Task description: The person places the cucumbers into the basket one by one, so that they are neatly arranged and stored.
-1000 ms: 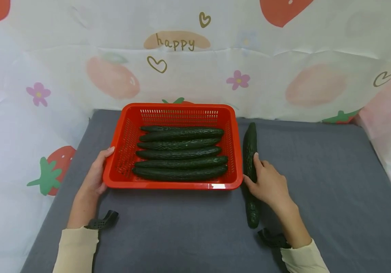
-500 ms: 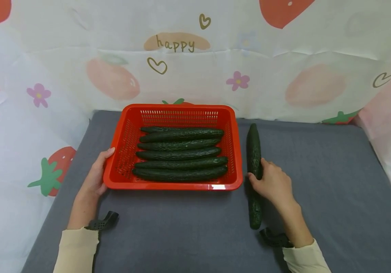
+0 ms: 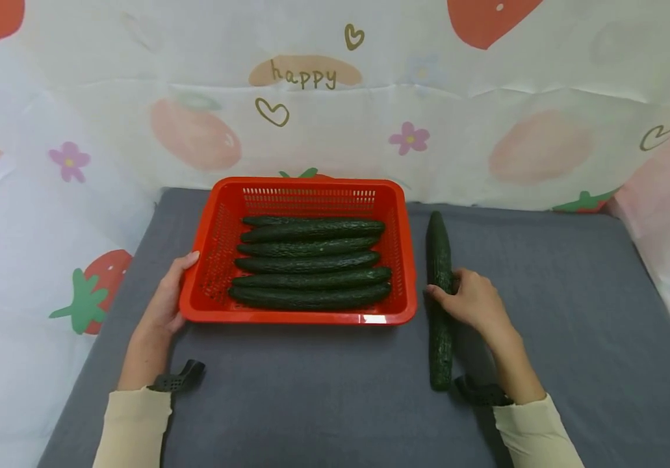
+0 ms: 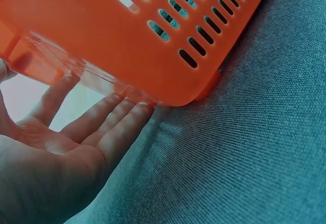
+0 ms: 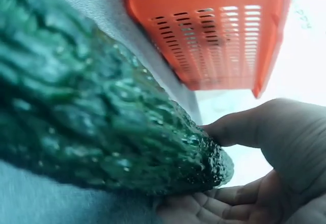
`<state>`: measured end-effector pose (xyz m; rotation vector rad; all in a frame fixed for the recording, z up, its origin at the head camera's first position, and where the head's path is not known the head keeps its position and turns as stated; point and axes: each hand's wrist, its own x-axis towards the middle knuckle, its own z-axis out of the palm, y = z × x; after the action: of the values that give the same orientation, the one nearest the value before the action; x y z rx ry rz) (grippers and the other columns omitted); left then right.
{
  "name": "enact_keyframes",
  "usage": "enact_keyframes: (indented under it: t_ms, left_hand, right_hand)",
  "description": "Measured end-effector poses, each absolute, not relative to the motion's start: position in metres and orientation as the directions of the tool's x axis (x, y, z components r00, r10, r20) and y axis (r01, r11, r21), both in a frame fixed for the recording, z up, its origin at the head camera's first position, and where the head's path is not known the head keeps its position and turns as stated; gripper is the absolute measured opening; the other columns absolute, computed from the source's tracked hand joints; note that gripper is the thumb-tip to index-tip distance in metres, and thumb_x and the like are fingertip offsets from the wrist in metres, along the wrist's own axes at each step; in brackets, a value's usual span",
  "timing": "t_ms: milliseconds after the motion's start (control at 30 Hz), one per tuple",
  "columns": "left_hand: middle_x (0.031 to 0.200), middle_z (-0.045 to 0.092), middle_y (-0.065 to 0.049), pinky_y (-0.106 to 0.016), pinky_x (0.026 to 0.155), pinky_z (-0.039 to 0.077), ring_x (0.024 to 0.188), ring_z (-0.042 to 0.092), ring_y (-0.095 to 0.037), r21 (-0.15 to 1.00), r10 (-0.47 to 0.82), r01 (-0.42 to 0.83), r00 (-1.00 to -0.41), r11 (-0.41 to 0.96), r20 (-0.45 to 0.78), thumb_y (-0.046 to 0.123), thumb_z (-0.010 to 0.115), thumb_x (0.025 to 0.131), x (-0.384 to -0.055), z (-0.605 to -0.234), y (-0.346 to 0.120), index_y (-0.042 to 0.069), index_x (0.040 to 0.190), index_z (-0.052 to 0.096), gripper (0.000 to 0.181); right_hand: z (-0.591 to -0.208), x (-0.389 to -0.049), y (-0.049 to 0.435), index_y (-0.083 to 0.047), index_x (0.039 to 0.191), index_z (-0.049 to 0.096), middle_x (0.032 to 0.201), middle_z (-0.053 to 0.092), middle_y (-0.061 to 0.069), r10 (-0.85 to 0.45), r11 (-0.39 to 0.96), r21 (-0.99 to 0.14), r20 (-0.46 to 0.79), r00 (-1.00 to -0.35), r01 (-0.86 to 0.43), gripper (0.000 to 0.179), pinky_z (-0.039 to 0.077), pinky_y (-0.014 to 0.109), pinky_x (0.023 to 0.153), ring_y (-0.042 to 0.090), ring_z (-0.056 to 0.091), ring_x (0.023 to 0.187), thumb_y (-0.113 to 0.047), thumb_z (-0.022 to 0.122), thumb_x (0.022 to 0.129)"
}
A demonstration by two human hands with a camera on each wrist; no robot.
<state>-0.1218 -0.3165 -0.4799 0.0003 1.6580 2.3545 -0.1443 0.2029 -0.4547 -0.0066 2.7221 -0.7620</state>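
In the head view my left hand (image 3: 165,300) holds the left side of a red plastic basket (image 3: 298,317), thumb at the rim. The left wrist view shows the fingertips (image 4: 140,113) against the basket's outer side. Several dark green cucumbers (image 3: 311,263) lie side by side in the basket, lengthwise from left to right. Right of it, another cucumber (image 3: 442,344) lies lengthwise away from me on the table. My right hand (image 3: 477,302) grips this one near its middle, thumb on its left side and fingers on its right; the right wrist view shows its bumpy skin (image 5: 102,112) up close.
Grey cloth (image 3: 311,396) covers the table. Behind it hangs a white curtain (image 3: 323,130) printed with strawberries, flowers and hearts. The basket's right wall stands a short gap left of the loose cucumber. Black bands (image 3: 179,377) are on both wrists.
My right hand and the cucumber it grips have shifted a little to the right, widening the gap to the basket. The left hand stays at the basket's side.
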Motion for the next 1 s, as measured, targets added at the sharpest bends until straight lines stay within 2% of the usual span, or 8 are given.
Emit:
enact_keyframes:
  t_ms: [167, 300, 533, 767, 1000]
  left_hand:
    - [0.108, 0.074, 0.009, -0.021, 0.082, 0.063, 0.092, 0.073, -0.005, 0.918, 0.235, -0.218, -0.961, -0.332, -0.143, 0.037, 0.035, 0.115, -0.123, -0.478, -0.315, 0.018, 0.127, 0.053, 0.028]
    - [0.108, 0.074, 0.008, -0.021, 0.083, 0.063, 0.092, 0.075, -0.005, 0.905, 0.245, -0.235, -0.957, -0.355, -0.152, 0.036, 0.036, 0.115, -0.124, -0.477, -0.314, 0.018, 0.129, 0.052, 0.028]
    - [0.11, 0.074, 0.007, -0.023, 0.085, 0.063, 0.095, 0.076, -0.006, 0.903, 0.267, -0.232, -0.954, -0.362, -0.138, 0.034, 0.036, 0.115, -0.128, -0.476, -0.312, 0.017, 0.132, 0.05, 0.028]
    - [0.112, 0.075, 0.007, -0.024, 0.086, 0.064, 0.095, 0.076, -0.007, 0.909, 0.26, -0.228, -0.956, -0.35, -0.139, 0.034, 0.034, 0.115, -0.127, -0.477, -0.312, 0.018, 0.132, 0.051, 0.029]
    - [0.11, 0.074, 0.008, -0.022, 0.083, 0.063, 0.093, 0.074, -0.006, 0.913, 0.232, -0.225, -0.961, -0.34, -0.151, 0.035, 0.034, 0.114, -0.124, -0.476, -0.316, 0.018, 0.13, 0.053, 0.029]
  right_hand:
    - [-0.452, -0.141, 0.214, 0.017, 0.153, 0.038, 0.145, 0.054, 0.042, -0.112, 0.818, -0.565, -0.338, -0.934, 0.106, 0.081, 0.057, 0.062, 0.097, 0.055, 0.061, 0.126, -0.045, 0.06, 0.106]
    - [-0.448, -0.137, 0.222, 0.015, 0.154, 0.037, 0.149, 0.051, 0.041, -0.122, 0.778, -0.617, -0.333, -0.935, 0.118, 0.08, 0.055, 0.063, 0.1, 0.056, 0.054, 0.134, -0.044, 0.06, 0.106]
    - [-0.433, -0.132, 0.232, 0.013, 0.156, 0.036, 0.154, 0.047, 0.04, -0.138, 0.734, -0.671, -0.306, -0.942, 0.11, 0.077, 0.058, 0.062, 0.1, 0.055, 0.055, 0.136, -0.041, 0.06, 0.107]
    - [-0.406, -0.132, 0.229, 0.005, 0.155, 0.044, 0.149, 0.056, 0.031, -0.152, 0.737, -0.676, -0.193, -0.969, 0.02, 0.072, 0.06, 0.06, 0.094, 0.047, 0.064, 0.127, -0.043, 0.063, 0.106]
    - [-0.378, -0.136, 0.204, -0.002, 0.15, 0.053, 0.146, 0.063, 0.023, -0.186, 0.755, -0.651, -0.092, -0.978, -0.082, 0.063, 0.054, 0.064, 0.1, 0.043, 0.066, 0.125, -0.04, 0.068, 0.102]
